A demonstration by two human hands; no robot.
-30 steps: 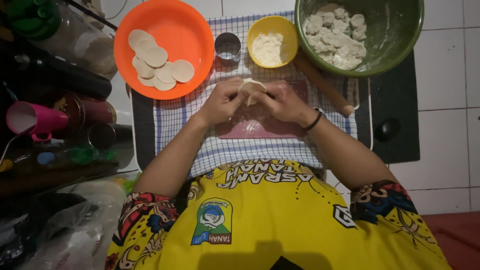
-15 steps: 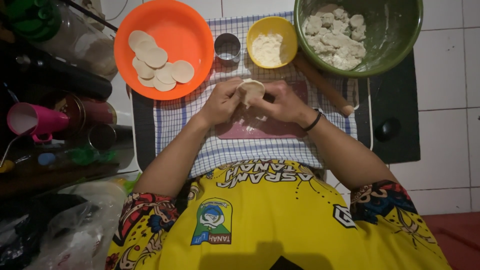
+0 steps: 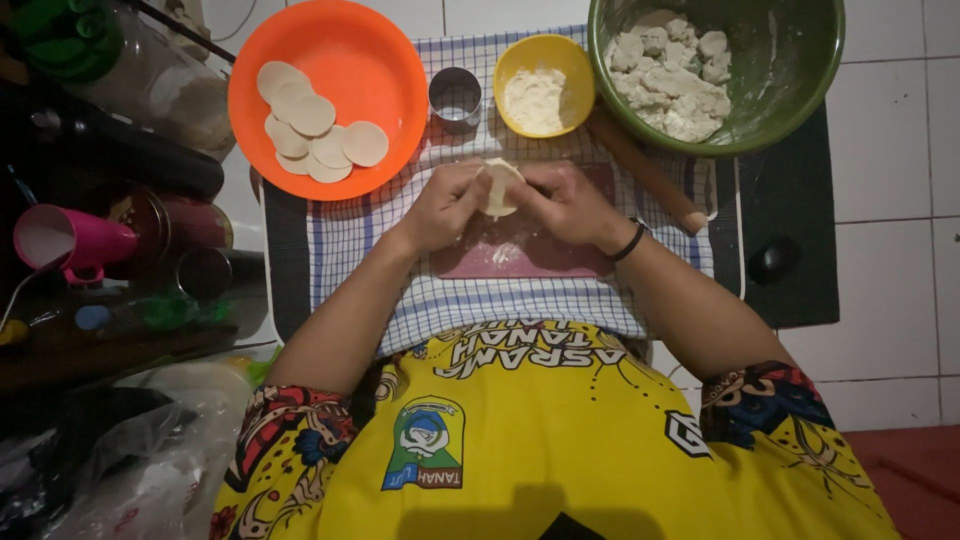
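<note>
Both hands meet over a pinkish cutting board on a checked cloth. My left hand and my right hand pinch a small pale round of dough between their fingertips, held just above the board. A black band sits on my right wrist. An orange bowl with several flat dough rounds lies far left of my hands.
A green bowl holds dough lumps at the far right. A yellow bowl of flour, a metal ring cutter and a wooden rolling pin lie beyond the board. A pink cup, jars and plastic bags crowd the left.
The hands stay in the same spot over the board; the fingers have shifted slightly around the dough round.
</note>
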